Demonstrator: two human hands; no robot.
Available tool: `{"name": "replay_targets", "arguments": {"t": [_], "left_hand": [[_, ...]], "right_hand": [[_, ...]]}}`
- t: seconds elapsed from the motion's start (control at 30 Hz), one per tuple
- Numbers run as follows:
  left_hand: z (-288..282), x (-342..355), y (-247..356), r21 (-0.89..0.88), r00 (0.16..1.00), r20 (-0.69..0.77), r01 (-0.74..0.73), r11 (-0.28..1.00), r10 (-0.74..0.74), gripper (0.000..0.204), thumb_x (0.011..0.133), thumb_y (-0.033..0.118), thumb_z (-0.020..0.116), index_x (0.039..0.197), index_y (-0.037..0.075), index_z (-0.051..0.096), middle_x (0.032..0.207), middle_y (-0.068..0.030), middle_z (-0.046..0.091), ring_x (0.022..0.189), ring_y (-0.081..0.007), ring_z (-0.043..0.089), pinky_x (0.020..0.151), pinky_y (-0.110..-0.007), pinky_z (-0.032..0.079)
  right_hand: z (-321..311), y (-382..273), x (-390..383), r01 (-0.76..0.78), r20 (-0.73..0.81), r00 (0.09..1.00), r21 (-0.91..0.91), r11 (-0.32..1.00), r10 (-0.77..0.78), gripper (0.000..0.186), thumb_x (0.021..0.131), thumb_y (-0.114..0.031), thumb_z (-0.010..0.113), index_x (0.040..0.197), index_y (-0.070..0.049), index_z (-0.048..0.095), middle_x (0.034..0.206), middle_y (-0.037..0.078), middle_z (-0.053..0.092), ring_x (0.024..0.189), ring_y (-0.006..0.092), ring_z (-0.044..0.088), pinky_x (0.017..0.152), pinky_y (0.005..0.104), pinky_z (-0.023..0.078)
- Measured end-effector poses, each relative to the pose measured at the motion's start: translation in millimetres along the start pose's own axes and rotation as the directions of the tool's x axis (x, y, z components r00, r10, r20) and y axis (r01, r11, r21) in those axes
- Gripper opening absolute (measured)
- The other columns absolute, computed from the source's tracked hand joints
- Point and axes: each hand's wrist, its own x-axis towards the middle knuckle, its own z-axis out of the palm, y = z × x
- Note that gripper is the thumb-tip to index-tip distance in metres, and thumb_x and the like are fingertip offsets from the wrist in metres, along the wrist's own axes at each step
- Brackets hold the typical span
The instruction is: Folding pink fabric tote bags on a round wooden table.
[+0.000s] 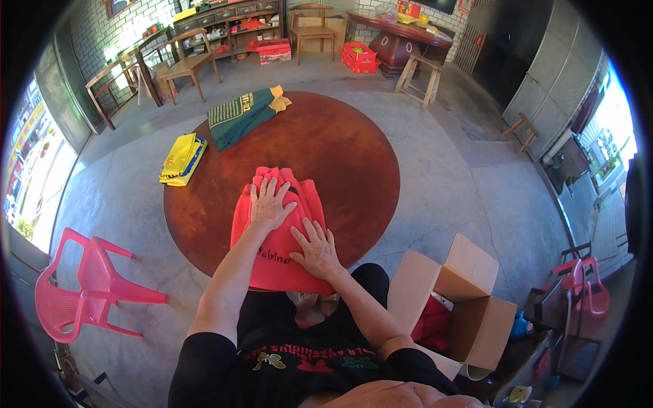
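Note:
A red piece of folded cloth (272, 268) with dark lettering lies at the near edge of a round brown table (354, 156). Whether it is a garment or a bag I cannot tell. My left hand (271, 206) rests flat on its upper part, fingers spread and pointing away from me. Lower and to the right, my right hand (316, 250) presses on the same cloth with its fingers apart. Farther back on the table is a flattened dark green bag (238, 120) with yellow print. A folded yellow bundle (182, 160) with a blue edge sits at the table's left rim.
An open cardboard box (493, 333) with red cloth inside stands at my right. On the left is a pink plastic chair (95, 282). Wooden chairs (313, 32), a small wooden bench (418, 78) and a dark red desk (401, 34) stand farther back.

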Motion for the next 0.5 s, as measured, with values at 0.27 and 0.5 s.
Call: {"name": "replay_targets", "arguments": {"t": [0.27,0.5], "left_hand": [[10,21,-12,0.002,0.991,0.0,-0.133,0.991,0.133,0.066,0.092,0.056,0.052,0.149,0.024,0.04,0.158,-0.0133,0.03,0.149,-0.0336,0.021,0.118,-0.063,0.01],[-19,34,37,0.052,0.925,0.246,-0.31,0.949,0.288,0.063,0.09,0.045,0.054,0.148,0.022,0.042,0.16,-0.0108,0.027,0.15,-0.0355,0.016,0.116,-0.067,0.01]], "right_hand": [[7,-14,9,-0.085,-0.07,0.994,0.0,0.996,0.085,0.072,0.084,-0.042,0.068,0.147,-0.017,0.043,0.156,0.021,0.028,0.142,0.0417,0.029,0.111,0.063,0.025],[42,-72,-10,-0.089,-0.291,0.954,-0.026,0.996,0.077,0.075,0.083,-0.04,0.068,0.146,-0.009,0.042,0.154,0.028,0.026,0.144,0.0442,0.025,0.111,0.0669,0.022]]}}
